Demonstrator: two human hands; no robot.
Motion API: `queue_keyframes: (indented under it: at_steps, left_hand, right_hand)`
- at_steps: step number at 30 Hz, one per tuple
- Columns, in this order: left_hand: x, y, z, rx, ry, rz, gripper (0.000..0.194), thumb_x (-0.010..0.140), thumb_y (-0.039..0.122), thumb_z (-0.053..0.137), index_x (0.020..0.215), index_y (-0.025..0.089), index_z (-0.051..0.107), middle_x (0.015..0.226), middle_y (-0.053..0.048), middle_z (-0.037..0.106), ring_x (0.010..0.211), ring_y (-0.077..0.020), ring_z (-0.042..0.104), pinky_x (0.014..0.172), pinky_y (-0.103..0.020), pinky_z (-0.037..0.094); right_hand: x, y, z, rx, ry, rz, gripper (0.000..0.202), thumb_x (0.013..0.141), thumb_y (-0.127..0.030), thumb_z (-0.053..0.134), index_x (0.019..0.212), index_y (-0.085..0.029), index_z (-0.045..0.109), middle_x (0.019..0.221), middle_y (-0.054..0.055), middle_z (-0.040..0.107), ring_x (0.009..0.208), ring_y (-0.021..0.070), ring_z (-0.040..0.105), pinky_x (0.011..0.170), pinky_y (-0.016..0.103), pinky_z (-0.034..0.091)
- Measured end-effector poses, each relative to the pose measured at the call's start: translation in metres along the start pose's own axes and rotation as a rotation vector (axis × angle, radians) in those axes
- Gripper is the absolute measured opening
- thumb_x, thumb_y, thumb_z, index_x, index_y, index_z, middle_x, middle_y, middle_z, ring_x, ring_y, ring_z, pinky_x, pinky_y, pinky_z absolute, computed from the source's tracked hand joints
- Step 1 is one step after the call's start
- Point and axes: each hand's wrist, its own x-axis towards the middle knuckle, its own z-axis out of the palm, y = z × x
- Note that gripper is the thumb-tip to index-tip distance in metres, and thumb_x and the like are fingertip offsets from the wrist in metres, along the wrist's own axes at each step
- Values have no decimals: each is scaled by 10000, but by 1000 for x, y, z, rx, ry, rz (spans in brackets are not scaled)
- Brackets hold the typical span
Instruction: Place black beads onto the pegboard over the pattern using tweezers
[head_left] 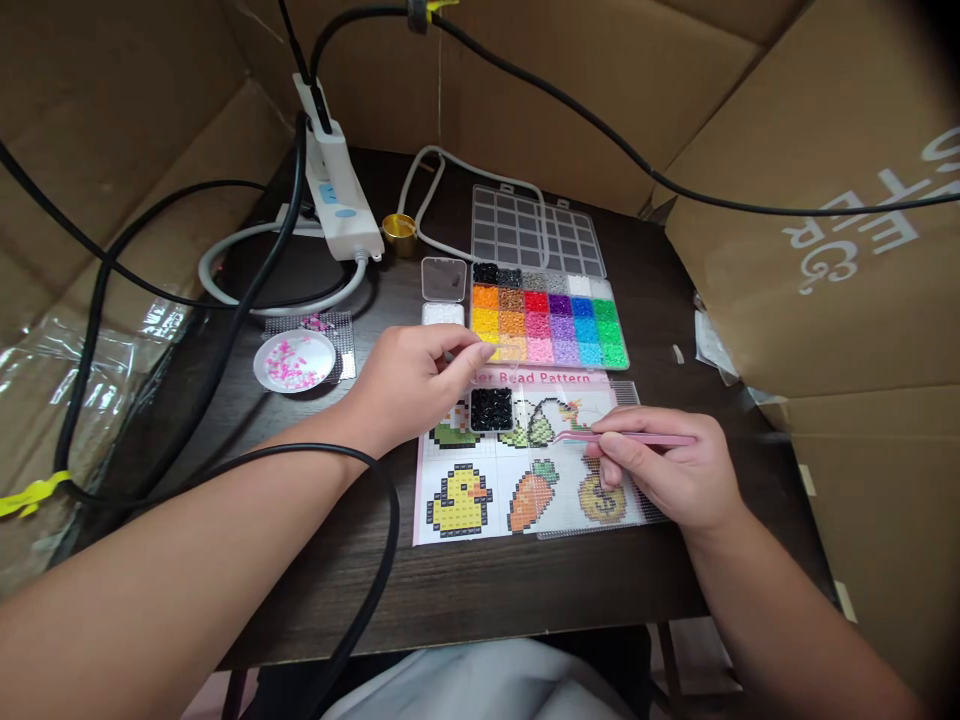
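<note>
Pink tweezers [649, 438] are held in my right hand [675, 465], their tips pointing left over the bead pattern sheet [510, 465]. My left hand [427, 380] pinches the edge of a clear lid [506, 352] near the front of the bead box. Just below that hand, a small open case of black beads [491, 409] rests on the sheet. The multicolour bead box [626, 362] lies behind the sheet with its compartments filled. A clear pegboard [559, 500] covers the sheet's right part, over the carrot and money bag pictures.
White power strip [345, 200] and gold cup [399, 234] stand at the back. A white dish [325, 350] of pink beads is at left, and a case of white beads [443, 314] sits by the box. Black cables [394, 520] cross my left forearm; cardboard walls surround the table.
</note>
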Motion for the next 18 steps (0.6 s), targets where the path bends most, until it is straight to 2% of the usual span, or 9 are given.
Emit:
queue_keyframes:
  at_steps: [3, 8, 18]
  left_hand:
    - [0, 0, -1, 4, -16, -4, 307, 894, 400, 540, 766, 184, 717, 638, 20, 662, 565, -94, 536, 527, -231, 342]
    - [1, 0, -1, 12, -7, -22, 296, 892, 404, 541, 799, 193, 726, 719, 10, 704, 610, -108, 577, 532, -237, 344]
    - [2, 1, -2, 26, 6, -41, 279, 886, 390, 548, 797, 197, 730, 725, 7, 712, 627, -118, 593, 573, -249, 370]
  right_hand:
    - [1, 0, -4, 37, -4, 23, 101, 832, -195, 692, 902, -236, 753, 714, 27, 734, 479, 127, 618, 471, 270, 522]
    - [2, -2, -8, 19, 3, 35, 88, 827, -198, 701, 887, -230, 757, 688, 24, 725, 481, 123, 608, 473, 266, 513]
    - [6, 1, -19, 85, 21, 112, 100, 802, -213, 731, 899, -214, 756, 668, 38, 731, 470, 130, 610, 462, 278, 527]
